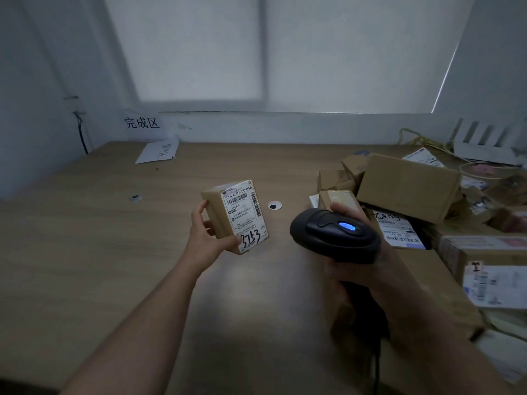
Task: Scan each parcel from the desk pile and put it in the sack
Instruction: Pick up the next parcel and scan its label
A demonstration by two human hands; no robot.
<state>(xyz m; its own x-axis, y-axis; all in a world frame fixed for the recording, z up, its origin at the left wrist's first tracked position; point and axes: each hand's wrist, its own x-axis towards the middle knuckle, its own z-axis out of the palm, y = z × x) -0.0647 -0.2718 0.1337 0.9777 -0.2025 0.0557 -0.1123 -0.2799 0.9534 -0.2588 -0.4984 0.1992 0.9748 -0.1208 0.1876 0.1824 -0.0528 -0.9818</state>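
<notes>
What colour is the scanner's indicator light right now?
Blue, glowing on top of the black barcode scanner; the head view shows it.

The left hand (pixel 206 234) holds a small cardboard parcel (pixel 235 216) above the middle of the wooden worktop (pixel 85 252), label side toward the camera. The right hand (pixel 362 269) grips a black scanner (pixel 335 236) with a blue light lit on its top. A pile of parcels (pixel 410 189) lies along the worktop's right edge. A white sheet (pixel 157 152) rests near the far left corner.
</notes>
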